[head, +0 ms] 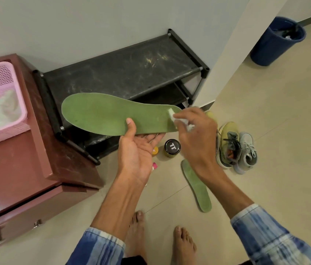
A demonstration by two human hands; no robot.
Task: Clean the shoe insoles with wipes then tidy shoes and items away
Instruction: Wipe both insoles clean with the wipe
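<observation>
The left hand point(137, 150) grips a flat green foam insole point(112, 113) from below — thumb on top, fingers underneath — above the black shoe rack point(124, 73). The right hand point(198, 134) pinches a folded white wipe point(172, 116) against its heel end. A second green insole point(196, 185) lies on the tiled floor point(275, 150) near the sneakers point(235, 146).

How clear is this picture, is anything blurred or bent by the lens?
Head view: the right hand and its white wipe are motion-smeared; the held green insole and left hand stay sharp; wide-angle bending curves the shoe rack and cabinet; lighting is soft, no glare.
</observation>
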